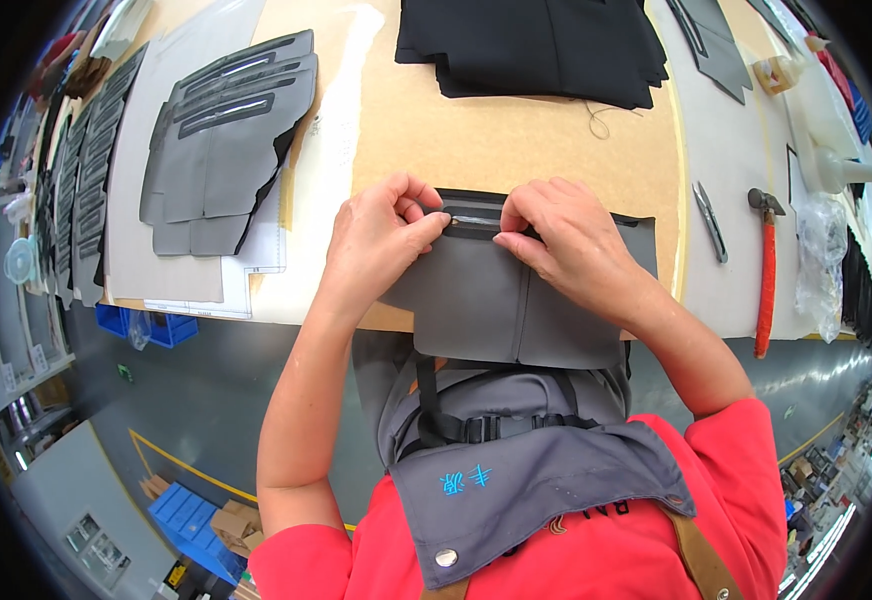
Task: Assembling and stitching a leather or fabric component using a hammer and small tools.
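A dark grey fabric panel (476, 300) lies across the table's front edge, its lower part hanging over toward my lap. Near its far edge runs a narrow slot (478, 220) with a dark border and a shiny light strip inside. My left hand (381, 240) pinches the panel at the slot's left end, thumb and fingers pressed together. At the right end, my right hand (571, 240) has its fingers curled down in a pinch on the same border. The fingertips hide both ends of the slot.
Grey slotted panels (226, 140) are stacked at the left, beside a further row of them (86, 190). Black fabric pieces (536, 45) lie at the far side. On the right are a small cutting tool (711, 222), a red-handled hammer (767, 270) and clear plastic wrap (819, 265).
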### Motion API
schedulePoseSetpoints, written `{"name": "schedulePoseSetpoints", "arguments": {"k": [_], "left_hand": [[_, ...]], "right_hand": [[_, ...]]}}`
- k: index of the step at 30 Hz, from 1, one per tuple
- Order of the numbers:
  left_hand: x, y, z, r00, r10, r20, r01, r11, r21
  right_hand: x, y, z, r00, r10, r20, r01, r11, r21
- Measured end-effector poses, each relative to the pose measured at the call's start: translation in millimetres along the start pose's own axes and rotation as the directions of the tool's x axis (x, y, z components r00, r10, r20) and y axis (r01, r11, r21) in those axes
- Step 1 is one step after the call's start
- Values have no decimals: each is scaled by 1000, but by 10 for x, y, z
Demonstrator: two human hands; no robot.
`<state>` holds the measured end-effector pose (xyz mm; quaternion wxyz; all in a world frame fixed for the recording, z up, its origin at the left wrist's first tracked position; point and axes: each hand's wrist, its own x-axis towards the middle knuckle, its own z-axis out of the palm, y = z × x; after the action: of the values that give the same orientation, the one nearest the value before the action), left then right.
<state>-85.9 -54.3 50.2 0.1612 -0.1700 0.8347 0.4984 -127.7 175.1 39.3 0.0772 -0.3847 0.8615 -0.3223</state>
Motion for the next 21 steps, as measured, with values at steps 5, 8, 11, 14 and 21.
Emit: {"name": "schedulePoseSetpoints", "arguments": {"k": [5,8,11,14,21], "left_hand": [[47,-18,-10,1000,13,10,-13,1000,-1],[65,-27,-20,999,40,17,-40,999,10],[67,18,-11,999,23,28,-24,999,26],[62,9,-23,1000,17,23,-18,1000,6],[60,19,-53,999,27,42,-28,999,30]], "right_hand": [[-21,15,36,997,54,-57,-54,999,-5],[6,10,4,999,32,-26,-33,999,-43],[33,36,-6,1000,-6,9,6,997,-77],[36,-71,-29,998,-57,15,59,989,-133],[25,-42,86,999,-44,-8,44,994,99]]}}
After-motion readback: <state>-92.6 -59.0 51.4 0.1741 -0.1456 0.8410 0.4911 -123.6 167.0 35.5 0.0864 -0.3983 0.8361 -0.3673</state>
